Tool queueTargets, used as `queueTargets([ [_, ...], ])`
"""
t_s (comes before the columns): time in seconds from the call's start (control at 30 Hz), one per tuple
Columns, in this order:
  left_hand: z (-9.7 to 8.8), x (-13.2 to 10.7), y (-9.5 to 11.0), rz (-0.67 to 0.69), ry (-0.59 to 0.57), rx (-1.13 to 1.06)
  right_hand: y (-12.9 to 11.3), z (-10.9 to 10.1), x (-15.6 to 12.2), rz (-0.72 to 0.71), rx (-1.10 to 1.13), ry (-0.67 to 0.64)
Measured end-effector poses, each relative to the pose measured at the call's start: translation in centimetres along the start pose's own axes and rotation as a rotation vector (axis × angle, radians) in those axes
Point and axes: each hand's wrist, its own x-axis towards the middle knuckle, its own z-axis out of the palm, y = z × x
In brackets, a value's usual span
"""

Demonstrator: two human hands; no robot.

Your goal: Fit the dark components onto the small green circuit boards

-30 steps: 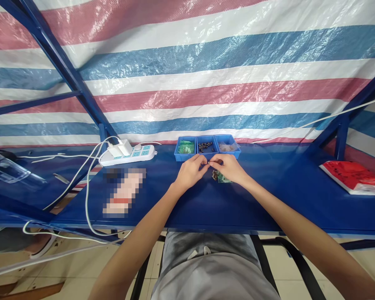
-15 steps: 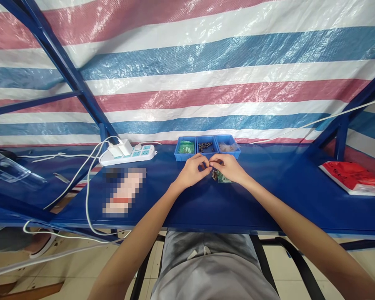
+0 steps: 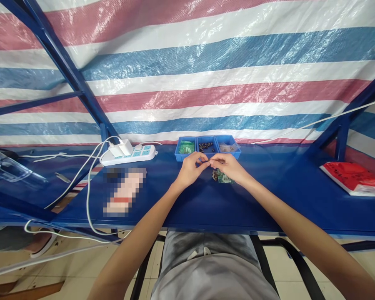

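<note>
My left hand [image 3: 191,168] and my right hand [image 3: 227,166] meet fingertip to fingertip above the blue table, just in front of a blue three-compartment tray [image 3: 184,158]. Both pinch at a tiny dark piece between them, too small to name. Beneath my right hand lie a green packet [image 3: 225,178] and a little heap of small brown-black parts [image 3: 215,175]. In the tray, the left compartment holds green packets [image 3: 186,147], the middle one small dark parts [image 3: 206,147], and the right one clear plastic packets [image 3: 227,148].
A white power strip [image 3: 128,156] with plugged-in chargers and trailing cables stands left of the tray. A blurred-out pinkish item [image 3: 126,191] lies nearer me. At the far right is a red-and-white package [image 3: 354,178]. Another person's foot [image 3: 42,246] shows at lower left.
The fingers of both hands have shifted slightly at the pinch, and my left hand's finger loop has opened a little. The tray and the small heap look unchanged.
</note>
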Motion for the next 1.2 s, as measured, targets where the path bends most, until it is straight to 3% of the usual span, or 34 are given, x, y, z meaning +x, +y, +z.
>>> queueTargets([
  [0.33, 0.1, -0.3, 0.0, 0.092, -0.032, 0.12, 0.1, 0.5, -0.2, 0.034, -0.012, 0.03],
  [0.7, 0.0, -0.4, 0.2, 0.13, 0.002, 0.246, 0.4, 0.8, 0.0, -0.052, -0.182, 0.072],
  [1.0, 0.3, -0.4, 0.0, 0.175, 0.001, 0.197, 0.8, 1.3, 0.1, -0.033, -0.145, 0.121],
  [1.2, 0.3, -0.5, 0.2, 0.109, 0.02, 0.173, 0.7, 1.3, 0.1, -0.016, -0.155, 0.108],
])
